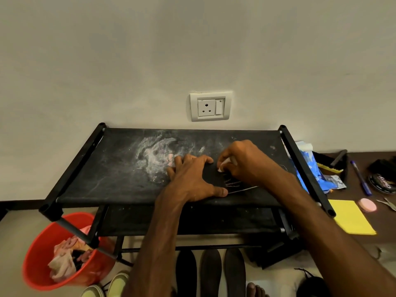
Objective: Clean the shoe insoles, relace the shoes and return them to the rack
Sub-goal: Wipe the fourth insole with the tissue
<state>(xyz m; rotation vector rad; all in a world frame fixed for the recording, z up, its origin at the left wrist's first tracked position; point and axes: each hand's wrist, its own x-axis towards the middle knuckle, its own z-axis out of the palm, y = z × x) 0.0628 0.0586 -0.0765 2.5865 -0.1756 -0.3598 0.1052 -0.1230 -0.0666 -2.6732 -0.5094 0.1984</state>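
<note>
Left hand (pixel 192 179), fingers spread, pins insole (pixel 214 175) on rack (pixel 107 168); right hand (pixel 242 161) pinches wipe (pixel 224 165). Insole looks light, floppy: hold edges.

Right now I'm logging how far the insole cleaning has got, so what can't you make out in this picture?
Head view only:
- Insole on the rack: mostly covered by the left hand and right hand.
- White piece pinched in the right hand: too small, mostly inside the grip.
- Pale shoes: cut off by the bottom edge; lacing not visible.
- Polish tin: cut by the right edge, label blurred.
</note>
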